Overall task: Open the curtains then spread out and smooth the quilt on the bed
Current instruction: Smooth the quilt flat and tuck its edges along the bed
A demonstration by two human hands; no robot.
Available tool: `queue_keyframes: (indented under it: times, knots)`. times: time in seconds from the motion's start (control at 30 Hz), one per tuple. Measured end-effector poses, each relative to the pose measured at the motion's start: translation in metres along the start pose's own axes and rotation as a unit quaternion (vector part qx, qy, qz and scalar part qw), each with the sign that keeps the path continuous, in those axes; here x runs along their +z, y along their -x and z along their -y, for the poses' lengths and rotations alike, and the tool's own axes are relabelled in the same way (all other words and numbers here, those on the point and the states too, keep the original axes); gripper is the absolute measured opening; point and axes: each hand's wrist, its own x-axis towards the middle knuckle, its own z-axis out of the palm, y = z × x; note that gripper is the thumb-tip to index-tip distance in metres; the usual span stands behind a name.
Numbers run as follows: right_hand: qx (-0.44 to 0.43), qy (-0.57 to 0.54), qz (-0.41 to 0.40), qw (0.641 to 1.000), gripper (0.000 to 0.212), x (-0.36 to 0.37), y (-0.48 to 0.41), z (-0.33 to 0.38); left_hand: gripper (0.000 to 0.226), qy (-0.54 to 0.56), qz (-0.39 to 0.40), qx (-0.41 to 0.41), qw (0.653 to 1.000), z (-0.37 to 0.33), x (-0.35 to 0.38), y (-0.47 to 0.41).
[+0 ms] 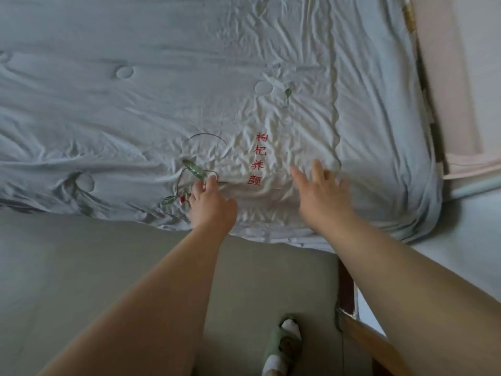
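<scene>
Quilt [135, 104] lies spread flat under and beyond both your hands. It is thin, soft and limp, creased all over; judge it light and likelier to bunch than to slide. Your left hand [212, 203] curls its fingers into a fold by the embroidered leaves [193, 169], gripping the cloth. Red stitched characters [257, 160] run between the hands. Your right hand [322, 191] is flat, fingers spread, holding nothing; blur hides whether it presses. Right of it the corner [417, 213] droops over the edge: take the hem there and draw it outward.
</scene>
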Motion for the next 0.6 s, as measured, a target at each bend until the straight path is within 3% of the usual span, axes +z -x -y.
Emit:
queue_keyframes:
  times: [0.07,0.13,0.33,0.6]
  knots:
    - [0.041,-0.001,0.118,0.992,0.050,0.004,-0.010,0.021,0.058,-0.023,0.068,0.007,0.997,0.024,-0.022,-0.015]
    - [0.076,-0.003,0.170,0.982,0.043,0.006,-0.013,0.030,0.049,-0.022,0.127,0.023,0.991,0.042,-0.037,-0.024]
    - [0.053,-0.025,0.107,0.992,0.030,-0.020,-0.013,0.104,0.052,-0.013,0.135,0.008,0.991,0.106,-0.093,-0.036]
    - [-0.043,-0.053,0.067,0.995,0.028,-0.078,-0.018,0.277,0.043,0.019,0.114,-0.008,0.993,0.215,-0.211,-0.053]
